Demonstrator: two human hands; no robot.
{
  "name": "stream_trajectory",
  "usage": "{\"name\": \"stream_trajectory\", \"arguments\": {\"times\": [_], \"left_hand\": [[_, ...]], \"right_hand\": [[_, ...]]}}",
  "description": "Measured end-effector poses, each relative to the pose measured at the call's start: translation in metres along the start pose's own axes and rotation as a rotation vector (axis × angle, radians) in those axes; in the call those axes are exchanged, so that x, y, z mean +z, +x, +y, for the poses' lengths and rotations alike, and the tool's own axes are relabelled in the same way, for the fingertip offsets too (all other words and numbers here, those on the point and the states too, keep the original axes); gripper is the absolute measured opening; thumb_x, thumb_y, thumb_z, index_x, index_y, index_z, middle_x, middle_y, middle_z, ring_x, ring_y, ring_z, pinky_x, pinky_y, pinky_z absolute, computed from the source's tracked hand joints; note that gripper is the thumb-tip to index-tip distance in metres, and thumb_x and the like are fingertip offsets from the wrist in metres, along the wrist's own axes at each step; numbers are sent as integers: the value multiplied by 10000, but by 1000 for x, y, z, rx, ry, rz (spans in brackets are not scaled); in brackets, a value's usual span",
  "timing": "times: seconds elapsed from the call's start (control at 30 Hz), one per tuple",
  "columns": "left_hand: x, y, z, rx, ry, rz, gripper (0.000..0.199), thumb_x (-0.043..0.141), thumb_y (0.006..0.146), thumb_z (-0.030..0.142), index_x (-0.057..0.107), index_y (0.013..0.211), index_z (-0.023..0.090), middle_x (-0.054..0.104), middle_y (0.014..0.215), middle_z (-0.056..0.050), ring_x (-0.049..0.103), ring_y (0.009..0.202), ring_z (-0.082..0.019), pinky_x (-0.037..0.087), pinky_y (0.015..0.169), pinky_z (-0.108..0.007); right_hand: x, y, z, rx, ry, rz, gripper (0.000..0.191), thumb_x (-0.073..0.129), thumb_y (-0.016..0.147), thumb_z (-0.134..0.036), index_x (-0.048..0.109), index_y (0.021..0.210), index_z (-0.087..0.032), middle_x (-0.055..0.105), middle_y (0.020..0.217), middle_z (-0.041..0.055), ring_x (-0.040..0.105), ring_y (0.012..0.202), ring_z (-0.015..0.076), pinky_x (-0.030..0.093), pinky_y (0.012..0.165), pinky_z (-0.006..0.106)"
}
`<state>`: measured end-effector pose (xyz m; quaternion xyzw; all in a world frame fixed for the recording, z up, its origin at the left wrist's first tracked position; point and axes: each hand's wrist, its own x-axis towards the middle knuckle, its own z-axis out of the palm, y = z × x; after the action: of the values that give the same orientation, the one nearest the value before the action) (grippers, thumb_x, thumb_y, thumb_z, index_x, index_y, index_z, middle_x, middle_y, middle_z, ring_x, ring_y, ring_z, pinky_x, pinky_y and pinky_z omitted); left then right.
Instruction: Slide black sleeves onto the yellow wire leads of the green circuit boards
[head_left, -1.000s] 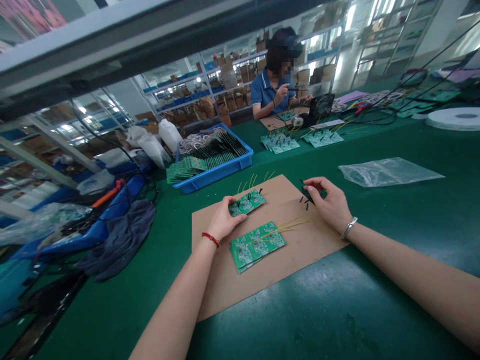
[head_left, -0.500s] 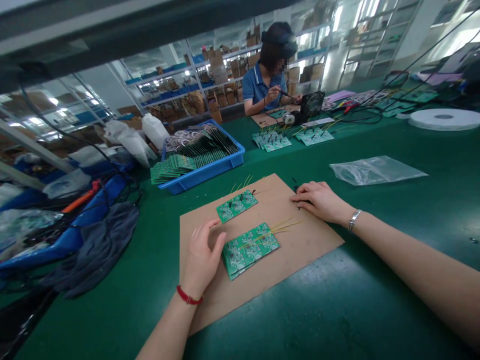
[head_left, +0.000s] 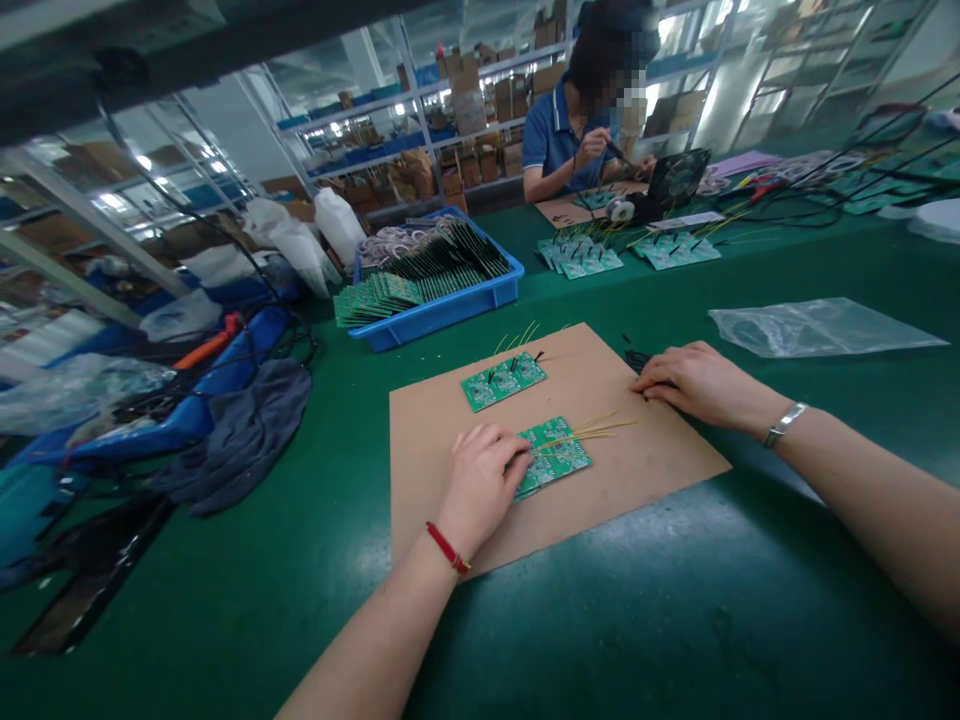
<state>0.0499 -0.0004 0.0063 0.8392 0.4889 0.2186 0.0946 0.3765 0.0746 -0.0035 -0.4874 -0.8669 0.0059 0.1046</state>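
A brown board (head_left: 600, 500) lies on the green table. My left hand (head_left: 484, 482) covers the left part of a small stack of green circuit boards (head_left: 564, 456), its fingers curled at the yellow wires on top. Behind it lies another circuit board (head_left: 504, 382) with short black pieces standing on it and yellow wires past its far edge. At the right edge of the brown board, my right hand (head_left: 701, 385) has its fingertips together on small black pieces (head_left: 636, 358); what lies between the fingertips is too small to make out.
A blue tray (head_left: 450, 320) full of circuit boards stands behind. A clear plastic bag (head_left: 817, 328) lies at the right. Across the table a person (head_left: 559, 150) works near more boards (head_left: 581, 257). Dark cloth (head_left: 244, 435) and a blue bin (head_left: 262, 340) are at the left.
My left hand has moved right onto the stacked boards, and its fingers have closed in. My right hand stays by the black pieces. The view has shifted, with the scene moving right.
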Motion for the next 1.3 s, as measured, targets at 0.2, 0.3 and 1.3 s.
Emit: {"name": "stream_trajectory", "arguments": {"times": [0.2, 0.3, 1.3], "left_hand": [[3, 15, 12, 7, 70, -64, 84, 613, 841, 252, 656, 791, 201, 637, 829, -20, 559, 857, -204, 411, 774, -350], [1, 24, 14, -14, 87, -132, 97, 591, 828, 207, 638, 744, 190, 633, 784, -23, 567, 798, -193, 425, 734, -329], [-7, 17, -3, 12, -218, -130, 151, 403, 943, 241, 528, 1005, 185, 610, 853, -20, 567, 801, -158, 444, 737, -302]], "right_hand": [[-1, 2, -1, -2, -13, -13, 155, 551, 839, -265, 705, 837, -245, 712, 863, 25, 620, 834, 223, 327, 739, 356], [-3, 2, -4, 15, -23, -18, 152, 548, 840, -278, 688, 810, -227, 701, 841, 33, 614, 810, 221, 333, 726, 346], [-6, 7, -55, 282, 742, 353, 274, 537, 846, -359, 640, 1035, -190, 698, 878, 69, 641, 789, 214, 495, 723, 360]]}}
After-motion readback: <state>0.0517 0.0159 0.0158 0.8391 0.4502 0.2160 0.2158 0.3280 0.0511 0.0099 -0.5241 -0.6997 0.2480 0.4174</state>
